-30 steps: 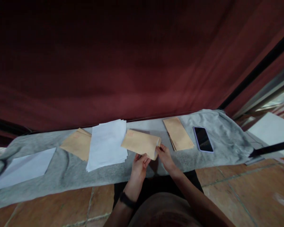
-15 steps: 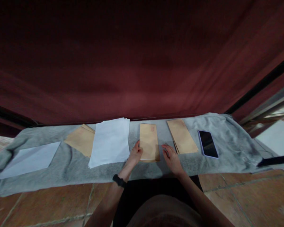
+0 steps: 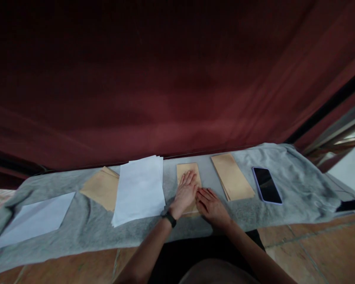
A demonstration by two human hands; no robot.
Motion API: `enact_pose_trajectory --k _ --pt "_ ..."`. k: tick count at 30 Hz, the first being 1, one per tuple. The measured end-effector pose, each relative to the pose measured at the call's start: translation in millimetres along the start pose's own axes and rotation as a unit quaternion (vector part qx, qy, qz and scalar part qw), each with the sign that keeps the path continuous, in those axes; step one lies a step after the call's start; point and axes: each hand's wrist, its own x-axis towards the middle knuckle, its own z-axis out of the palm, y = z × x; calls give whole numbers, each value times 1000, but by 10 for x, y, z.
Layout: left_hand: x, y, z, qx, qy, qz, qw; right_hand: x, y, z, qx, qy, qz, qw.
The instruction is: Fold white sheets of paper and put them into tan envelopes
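A brown paper envelope (image 3: 187, 169) lies upright in front of me on the grey cloth. Across its middle rests my left hand (image 3: 186, 191), laid flat with the fingers stretched forward and a dark band on the wrist. My right hand (image 3: 210, 204) is beside it, fingers extended, the tips touching the envelope's right edge close to my left fingers. Both palms hide much of the envelope's middle and lower part. To the right is a small stack of brown envelopes (image 3: 232, 176). A pile of white paper sheets (image 3: 139, 189) lies to the left.
More brown envelopes (image 3: 102, 186) are partly under the white pile's left side. Farther left lies another white sheet (image 3: 37, 217). A phone (image 3: 267, 185) in a lilac case sits on the right of the grey cloth (image 3: 304, 193). Dark red fabric (image 3: 177, 98) hangs behind.
My left hand has moved from the envelope's left edge onto its face and flattened. My right hand has come in from the right to touch the envelope. The view has shifted slightly.
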Motion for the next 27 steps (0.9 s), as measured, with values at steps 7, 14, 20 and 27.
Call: enact_pose_trajectory --k 7,14,20,27 --pt "460 -256 196 27 -69 80 994 19 -9 -53 37 20 -3 999" --pt "159 -236 204 22 -69 116 991 -31 92 22 106 44 15 993" --pt "-96 -110 75 -3 -66 122 990 92 261 61 148 91 80 981" --pt "-438 -3 14 -22 -60 133 989 595 392 205 23 -8 -2 1000"
